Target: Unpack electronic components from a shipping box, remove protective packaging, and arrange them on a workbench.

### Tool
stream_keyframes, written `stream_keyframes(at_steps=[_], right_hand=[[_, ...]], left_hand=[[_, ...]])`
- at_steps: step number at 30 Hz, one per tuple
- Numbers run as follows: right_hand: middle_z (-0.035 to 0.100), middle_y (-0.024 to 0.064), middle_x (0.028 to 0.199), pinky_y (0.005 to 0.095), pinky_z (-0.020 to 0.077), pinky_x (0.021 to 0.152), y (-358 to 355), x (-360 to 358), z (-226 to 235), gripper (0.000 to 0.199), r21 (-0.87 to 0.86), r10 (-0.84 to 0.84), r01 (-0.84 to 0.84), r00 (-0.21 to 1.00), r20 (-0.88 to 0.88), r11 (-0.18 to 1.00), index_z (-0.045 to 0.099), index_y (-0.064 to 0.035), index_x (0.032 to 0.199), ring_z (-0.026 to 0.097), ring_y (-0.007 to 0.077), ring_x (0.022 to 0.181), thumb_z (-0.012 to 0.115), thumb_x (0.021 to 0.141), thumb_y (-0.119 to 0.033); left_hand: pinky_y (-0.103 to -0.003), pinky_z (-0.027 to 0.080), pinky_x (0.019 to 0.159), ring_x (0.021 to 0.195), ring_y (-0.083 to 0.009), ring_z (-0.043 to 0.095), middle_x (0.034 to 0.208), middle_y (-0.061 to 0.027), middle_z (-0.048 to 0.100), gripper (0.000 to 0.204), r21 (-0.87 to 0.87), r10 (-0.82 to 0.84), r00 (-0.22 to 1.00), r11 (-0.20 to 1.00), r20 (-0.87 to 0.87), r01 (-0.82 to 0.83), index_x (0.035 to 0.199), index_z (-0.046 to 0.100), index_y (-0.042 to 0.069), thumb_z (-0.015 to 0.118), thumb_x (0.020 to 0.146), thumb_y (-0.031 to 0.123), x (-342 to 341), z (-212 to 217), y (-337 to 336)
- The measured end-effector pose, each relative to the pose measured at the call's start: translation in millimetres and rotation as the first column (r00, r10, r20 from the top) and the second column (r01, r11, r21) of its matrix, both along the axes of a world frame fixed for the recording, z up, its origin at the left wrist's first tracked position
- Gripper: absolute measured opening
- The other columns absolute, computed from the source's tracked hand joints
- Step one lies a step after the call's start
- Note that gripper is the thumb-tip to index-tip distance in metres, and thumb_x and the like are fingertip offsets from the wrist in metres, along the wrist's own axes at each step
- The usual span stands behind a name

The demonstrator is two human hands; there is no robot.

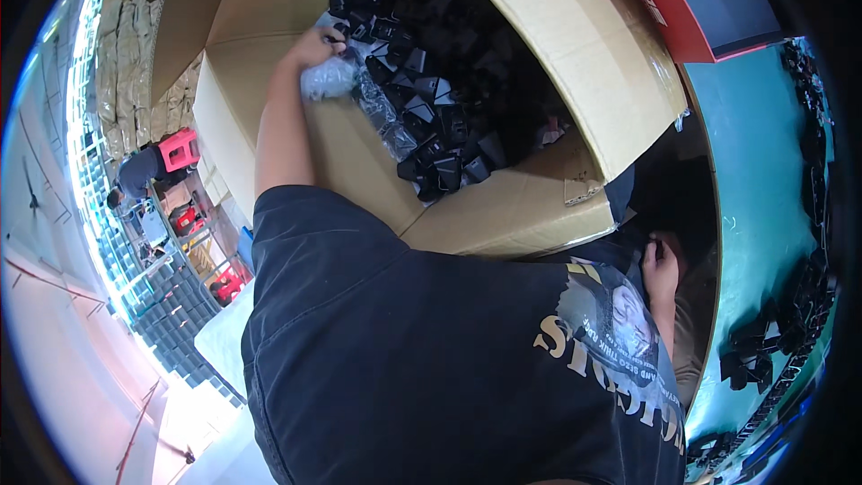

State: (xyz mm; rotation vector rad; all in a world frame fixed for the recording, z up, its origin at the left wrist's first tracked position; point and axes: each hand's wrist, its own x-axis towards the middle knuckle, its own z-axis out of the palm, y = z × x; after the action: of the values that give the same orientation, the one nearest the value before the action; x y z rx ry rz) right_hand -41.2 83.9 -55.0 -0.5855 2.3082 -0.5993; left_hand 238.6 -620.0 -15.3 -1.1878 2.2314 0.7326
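My left hand [319, 47] reaches into a large cardboard box [512, 216], its fingers closed at a crumpled clear plastic bag [329, 78]. Beside those fingers lie many small black plastic parts [435, 126], heaped in the box. More clear plastic [384, 117] runs along the heap's near left side. Low on the right, outside the box, my right hand [662, 265] is beside my dark shirt with its fingers curled in; anything inside them is hidden.
A green tabletop [754, 162] extends along the right, with black parts [759, 341] on it. A red box with a dark inside [700, 0] stands at its far end. Far left, a person [139, 172] bends near a pink stool [180, 150] and stacked cartons [135, 63].
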Motion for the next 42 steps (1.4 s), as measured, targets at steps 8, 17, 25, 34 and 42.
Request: stream_keyframes(at_steps=[8,17,25,34,42], right_hand=[[0.066,0.0099,0.097,0.0283,0.0490,0.073,-1,6,4,0.018,-0.044,-0.073,0.073,0.997,0.000,0.996,0.067,-0.0015,0.098,0.063,0.0266,0.080,0.056,0.087,-0.012],[0.066,0.0085,0.097,0.0276,0.0488,0.073,-5,4,5,0.018,-0.094,0.002,-0.008,0.998,-0.059,0.995,0.067,-0.0023,0.098,0.063,0.0258,0.080,0.056,0.087,-0.011],[0.066,0.0082,0.097,0.0273,0.0489,0.073,-2,5,7,0.018,0.000,-0.069,0.069,0.998,0.011,0.998,0.067,-0.0017,0.098,0.063,0.0251,0.080,0.056,0.087,-0.011],[0.066,0.0084,0.097,0.0275,0.0491,0.074,1,6,6,0.019,-0.054,-0.097,0.097,0.995,0.014,0.994,0.067,-0.0013,0.099,0.063,0.0251,0.081,0.056,0.087,-0.012],[0.067,0.0090,0.097,0.0281,0.0491,0.074,3,7,4,0.018,-0.106,-0.062,0.060,0.998,-0.015,0.992,0.067,-0.0014,0.097,0.063,0.0252,0.081,0.057,0.086,-0.010]], left_hand=[[-0.028,0.048,0.077,0.080,-0.0180,0.060,0.091,-0.0104,0.069,0.023,-0.303,-0.064,0.919,0.933,0.388,0.193,0.102,0.069,0.003,0.062,0.082,0.011,-10,-14,43],[-0.035,0.051,0.080,0.085,-0.0240,0.064,0.097,-0.0081,0.070,0.023,-0.193,0.157,0.944,0.957,-0.291,-0.219,0.099,0.071,0.008,0.065,0.081,0.020,31,-33,13],[-0.029,0.049,0.066,0.066,-0.0166,0.058,0.078,-0.0044,0.067,0.018,-0.165,-0.375,0.907,0.899,0.190,0.406,0.091,0.071,0.008,0.066,0.076,0.016,-2,-14,67],[-0.029,0.050,0.068,0.068,-0.0174,0.058,0.077,-0.0037,0.066,0.016,0.047,0.396,0.905,0.918,-0.154,-0.393,0.084,0.070,0.008,0.069,0.071,0.017,-6,-5,75],[-0.029,0.050,0.072,0.069,-0.0149,0.059,0.076,0.0003,0.066,0.015,0.113,-0.179,0.981,0.979,0.079,0.170,0.087,0.070,0.008,0.065,0.074,0.007,-2,9,80]])
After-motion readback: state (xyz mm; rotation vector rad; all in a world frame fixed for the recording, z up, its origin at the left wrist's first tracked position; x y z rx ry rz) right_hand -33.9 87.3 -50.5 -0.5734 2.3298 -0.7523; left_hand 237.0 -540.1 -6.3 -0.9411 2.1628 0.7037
